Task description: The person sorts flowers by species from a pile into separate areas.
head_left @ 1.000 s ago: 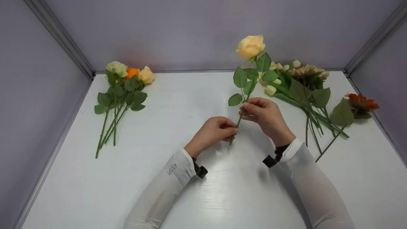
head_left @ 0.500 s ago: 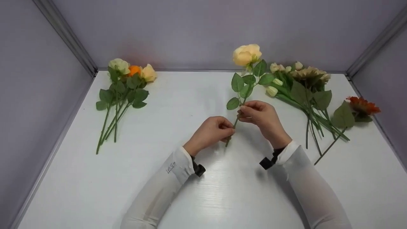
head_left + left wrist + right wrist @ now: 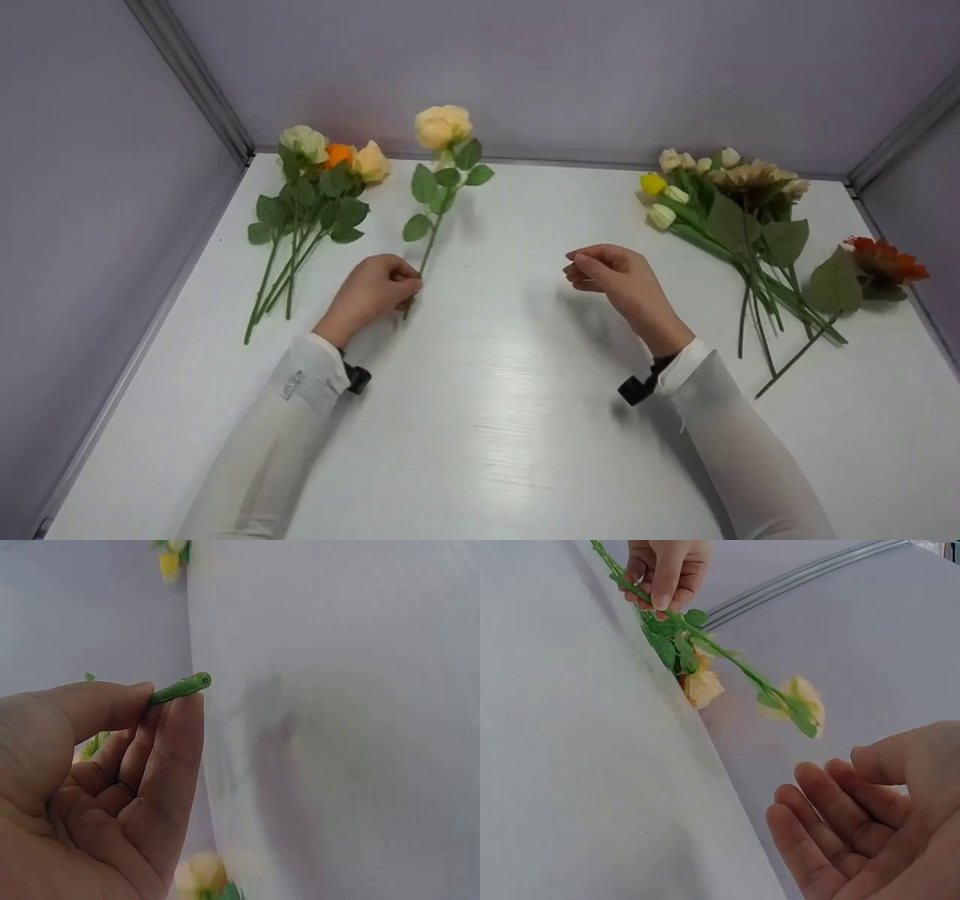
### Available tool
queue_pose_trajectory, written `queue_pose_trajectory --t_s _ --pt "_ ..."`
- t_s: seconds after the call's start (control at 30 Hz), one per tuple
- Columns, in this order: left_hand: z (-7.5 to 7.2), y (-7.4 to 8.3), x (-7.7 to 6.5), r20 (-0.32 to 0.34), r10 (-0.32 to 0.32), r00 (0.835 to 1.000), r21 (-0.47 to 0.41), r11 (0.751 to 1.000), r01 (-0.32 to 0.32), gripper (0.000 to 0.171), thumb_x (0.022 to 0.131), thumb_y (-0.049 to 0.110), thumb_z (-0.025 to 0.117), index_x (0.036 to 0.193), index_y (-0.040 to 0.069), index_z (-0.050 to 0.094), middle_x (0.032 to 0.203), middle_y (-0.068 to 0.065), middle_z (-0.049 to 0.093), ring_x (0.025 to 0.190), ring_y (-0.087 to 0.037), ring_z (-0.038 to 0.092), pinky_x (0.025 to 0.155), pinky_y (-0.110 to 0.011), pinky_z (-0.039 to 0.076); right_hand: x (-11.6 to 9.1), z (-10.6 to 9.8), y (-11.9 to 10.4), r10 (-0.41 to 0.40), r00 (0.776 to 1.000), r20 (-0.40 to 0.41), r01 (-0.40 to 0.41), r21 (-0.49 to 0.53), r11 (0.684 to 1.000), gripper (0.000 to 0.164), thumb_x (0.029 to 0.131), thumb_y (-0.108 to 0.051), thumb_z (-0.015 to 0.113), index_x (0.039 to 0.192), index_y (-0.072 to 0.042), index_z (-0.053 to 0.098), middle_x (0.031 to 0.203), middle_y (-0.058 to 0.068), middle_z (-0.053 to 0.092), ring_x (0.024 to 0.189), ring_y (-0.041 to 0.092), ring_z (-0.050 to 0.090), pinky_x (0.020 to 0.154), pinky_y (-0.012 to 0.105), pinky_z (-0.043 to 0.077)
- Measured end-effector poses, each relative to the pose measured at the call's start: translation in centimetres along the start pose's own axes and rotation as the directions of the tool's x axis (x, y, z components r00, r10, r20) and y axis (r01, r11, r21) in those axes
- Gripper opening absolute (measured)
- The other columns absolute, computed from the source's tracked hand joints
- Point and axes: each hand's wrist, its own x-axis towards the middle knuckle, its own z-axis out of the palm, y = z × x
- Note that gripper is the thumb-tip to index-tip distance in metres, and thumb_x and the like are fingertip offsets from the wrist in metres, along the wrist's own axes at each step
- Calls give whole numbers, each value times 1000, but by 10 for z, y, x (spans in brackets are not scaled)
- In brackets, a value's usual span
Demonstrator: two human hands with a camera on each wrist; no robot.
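Note:
A pale peach rose (image 3: pixel 442 127) with green leaves stands out above the table, its bloom toward the back wall. My left hand (image 3: pixel 373 291) pinches its stem near the lower end between thumb and fingers. In the left wrist view the cut end of the green stem (image 3: pixel 180 688) pokes out past the fingertips. My right hand (image 3: pixel 622 289) hovers over the table's right half, holding nothing, its fingers loosely bent. The right wrist view shows that hand's palm (image 3: pixel 870 832) with the fingers apart from the thumb.
Several roses (image 3: pixel 304 195), whitish, orange and peach, lie at the back left of the white table (image 3: pixel 495 420). At the back right lie yellow and cream tulips (image 3: pixel 664 216), beige blooms (image 3: pixel 754 176) and a red-orange flower (image 3: pixel 885 259). Grey walls enclose the back and sides.
The right hand has let go of the rose's stem and stays at the right. The left hand has carried the rose leftward, near the roses lying at the left.

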Motion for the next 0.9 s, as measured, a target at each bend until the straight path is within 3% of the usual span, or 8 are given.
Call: queue_pose_trajectory --t_s 0.13,0.23,0.3,0.37,0.47,0.57,0.67,0.9 --pt "-50 -28 -14 -95 -58 994 36 997 62 27 102 22 64 120 2 68 108 -15 69 92 -26 69 83 -44 57 -1 5 1 3 1000 8 -2 -67 998 44 102 -32 67 126 4 65 116 19 70 112 38 65 96 38 55" --pt "-76 -44 -25 -158 -92 983 58 993 102 28 103 22 62 121 0 66 109 -17 69 92 -27 69 81 -44 57 -4 13 2 -38 999 16 41 -288 957 44 102 -39 64 130 -4 66 121 10 69 114 29 64 98 42 53" --pt "-86 -52 -30 -182 -104 978 78 990 120 28 104 21 61 121 -1 66 107 -18 69 90 -27 68 77 -42 56 -8 20 3 -89 994 57 105 -478 872 48 103 -44 62 135 -9 65 129 6 67 121 26 60 103 46 49" --pt "-92 -58 -32 -196 -109 975 100 986 130 28 104 20 60 120 -2 66 104 -18 69 86 -26 67 72 -39 54 -11 29 4 -139 982 129 189 -630 753 52 103 -48 60 140 -12 62 137 4 62 129 25 55 107 48 45" --pt "-92 -62 -30 -200 -109 974 136 981 138 28 104 19 60 119 -3 68 101 -18 69 82 -24 66 67 -36 53 -17 40 6 -191 947 259 321 -728 606 57 103 -50 58 146 -13 56 146 7 55 141 29 44 115 51 35" --pt "-88 -64 -26 -204 -112 973 162 976 146 28 103 18 60 119 -4 69 103 -18 70 82 -25 65 68 -36 53 -23 47 9 -215 912 350 410 -751 518 58 104 -49 57 149 -13 53 151 7 51 145 30 38 117 51 31" --pt "-84 -65 -23 -224 -100 970 196 970 145 27 102 16 60 118 -4 69 105 -19 70 85 -27 66 74 -40 53 -26 50 11 -218 893 393 449 -756 477 56 105 -46 57 150 -13 52 152 6 50 146 31 37 118 50 29" --pt "-82 -73 -33 -283 -37 958 288 950 122 25 99 12 60 114 -6 68 105 -22 70 91 -35 66 81 -49 53 -23 58 9 -195 884 424 464 -757 459 55 105 -43 58 150 -13 52 152 7 51 146 32 38 119 50 29"
